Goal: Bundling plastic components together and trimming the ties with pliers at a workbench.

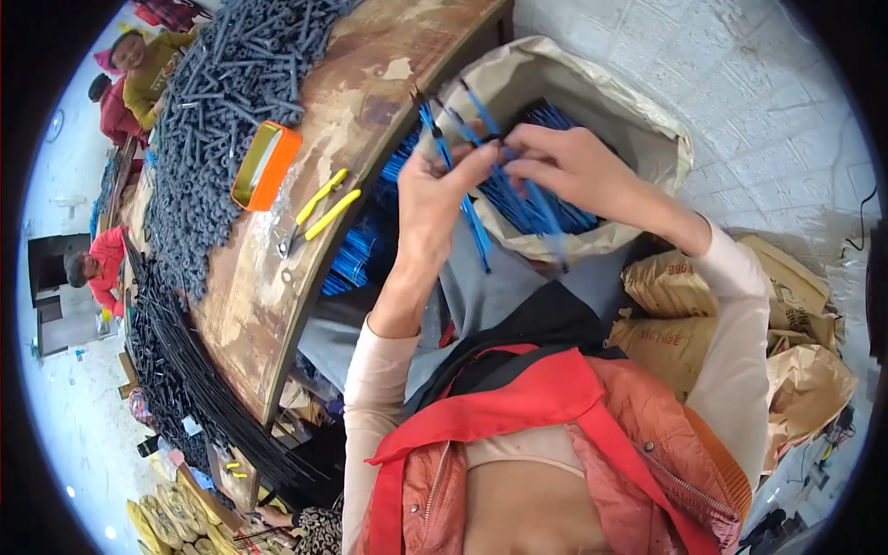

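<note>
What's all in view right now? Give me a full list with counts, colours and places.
blue rods: many, blue, in the open sack; a few held up in both hands
sack: one, tan, on the floor in front of the person
table: one, worn brown wood, left of the person
dark parts: a large heap, grey-black, far end of the table
tin: one, orange, on the table beside the heap
pliers: one, yellow handles, on the table near its edge
paper bags: several, brown, on the floor at right
people: at least three, at far left
left hand: one, pinching blue rods
right hand: one, pinching blue rods above the sack
</note>
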Demonstrator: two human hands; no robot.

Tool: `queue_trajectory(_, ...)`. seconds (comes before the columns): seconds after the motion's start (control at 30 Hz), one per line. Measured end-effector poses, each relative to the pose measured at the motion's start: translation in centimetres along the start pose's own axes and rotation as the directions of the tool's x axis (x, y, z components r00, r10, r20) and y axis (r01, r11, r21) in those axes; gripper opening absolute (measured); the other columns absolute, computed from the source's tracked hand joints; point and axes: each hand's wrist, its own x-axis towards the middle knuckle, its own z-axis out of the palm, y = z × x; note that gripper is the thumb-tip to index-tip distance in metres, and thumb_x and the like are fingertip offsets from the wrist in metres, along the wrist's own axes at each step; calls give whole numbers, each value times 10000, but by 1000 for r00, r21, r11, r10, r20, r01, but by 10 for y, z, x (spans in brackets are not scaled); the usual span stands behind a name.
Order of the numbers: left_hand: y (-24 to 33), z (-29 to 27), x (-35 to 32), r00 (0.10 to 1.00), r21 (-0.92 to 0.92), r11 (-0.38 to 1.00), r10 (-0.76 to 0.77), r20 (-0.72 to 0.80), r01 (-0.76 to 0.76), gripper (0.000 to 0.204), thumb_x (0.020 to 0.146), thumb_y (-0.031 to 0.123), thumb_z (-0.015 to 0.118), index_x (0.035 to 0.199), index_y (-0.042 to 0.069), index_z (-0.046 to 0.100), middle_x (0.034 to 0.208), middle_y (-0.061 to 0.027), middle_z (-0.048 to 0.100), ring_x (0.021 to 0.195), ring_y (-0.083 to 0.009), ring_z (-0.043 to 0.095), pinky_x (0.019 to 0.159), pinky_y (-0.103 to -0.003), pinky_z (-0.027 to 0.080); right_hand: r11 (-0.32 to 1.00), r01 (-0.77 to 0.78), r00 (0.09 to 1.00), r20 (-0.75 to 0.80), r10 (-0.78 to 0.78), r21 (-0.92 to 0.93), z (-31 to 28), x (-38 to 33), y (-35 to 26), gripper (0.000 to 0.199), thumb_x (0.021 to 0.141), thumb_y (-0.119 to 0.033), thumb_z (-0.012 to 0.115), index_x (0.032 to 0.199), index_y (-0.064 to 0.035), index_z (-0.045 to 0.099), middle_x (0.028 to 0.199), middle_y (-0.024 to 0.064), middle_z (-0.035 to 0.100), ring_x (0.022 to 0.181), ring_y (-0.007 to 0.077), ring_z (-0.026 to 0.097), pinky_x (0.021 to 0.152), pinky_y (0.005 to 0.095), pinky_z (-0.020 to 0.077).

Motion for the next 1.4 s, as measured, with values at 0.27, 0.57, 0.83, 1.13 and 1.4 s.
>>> queue_trajectory(0.27,25,-9,-20,992,-63,998,8,-128,-16,109,894,58,673,996,23,655,832,-32,660,745,-104,600,706,-248,489,891,63,993,118,-10,-449,-38,83,183,376,987,-318,496,929,19,652,846,166,702,736,268,692,707,351,557)
queue_trajectory(0.57,52,-43,-77,998,-48,998,-50,-48,48,157,856,63,723,978,63,624,833,-24,636,694,-102,616,645,-260,517,593,-130,990,-75,116,-795,47,33,455,395,832,-166,653,1186,5,612,1101,243,656,1029,405,633,893,468,506)
queue_trajectory(0.83,41,-39,-87,979,-164,969,-169,112,186,174,923,157,678,1050,96,575,970,-95,717,858,-157,701,671,-240,491,610,-287,921,-37,388,-739,101,44,419,330,882,-102,545,1191,-1,596,1204,232,614,1145,377,579,972,454,467)
queue_trajectory(1.13,44,-82,-65,989,-105,992,-77,-127,64,254,957,148,593,1180,27,581,909,-113,707,677,-152,675,500,-231,426,954,95,988,-94,-126,-285,-12,61,225,207,875,-124,616,1029,11,640,819,174,673,721,298,675,718,396,529)
queue_trajectory(1.4,11,-54,-33,999,-36,999,-36,-15,35,476,928,165,667,1341,16,484,1326,-219,564,1146,-282,615,744,-269,512,952,-133,991,12,135,277,-44,-4,23,271,906,-151,618,1111,24,650,846,73,722,703,111,680,651,256,512)
